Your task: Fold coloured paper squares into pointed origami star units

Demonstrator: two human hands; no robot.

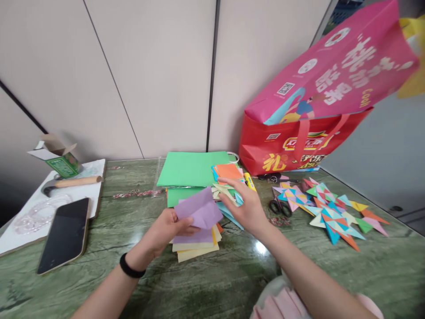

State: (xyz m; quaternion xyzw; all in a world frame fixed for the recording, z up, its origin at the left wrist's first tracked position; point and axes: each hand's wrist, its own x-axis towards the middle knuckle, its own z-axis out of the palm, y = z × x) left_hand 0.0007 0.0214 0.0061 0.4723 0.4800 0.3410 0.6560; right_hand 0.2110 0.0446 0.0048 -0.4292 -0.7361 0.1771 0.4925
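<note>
My left hand (168, 231) pinches a sheet of purple paper (202, 208), with a crease showing across it, between thumb and fingers. Below it lies a small stack of yellow and purple paper sheets (198, 253). My right hand (247, 204) hovers just right of the purple paper, fingers stretched and apart, holding nothing. Beneath its fingers are pale yellow folded paper pieces (222, 190) and blue ones (229, 215). Behind them, orange paper squares (229, 171) rest on large green sheets (189, 167).
Folded paper stars (337, 220) lie at the right, beside scissors (280, 207) and a yellow glue stick (249, 181). Red (255, 150) and pink (265, 108) bags stand behind. At left are a phone (65, 235), a wooden-handled tool (78, 180) and an opened green box (63, 166).
</note>
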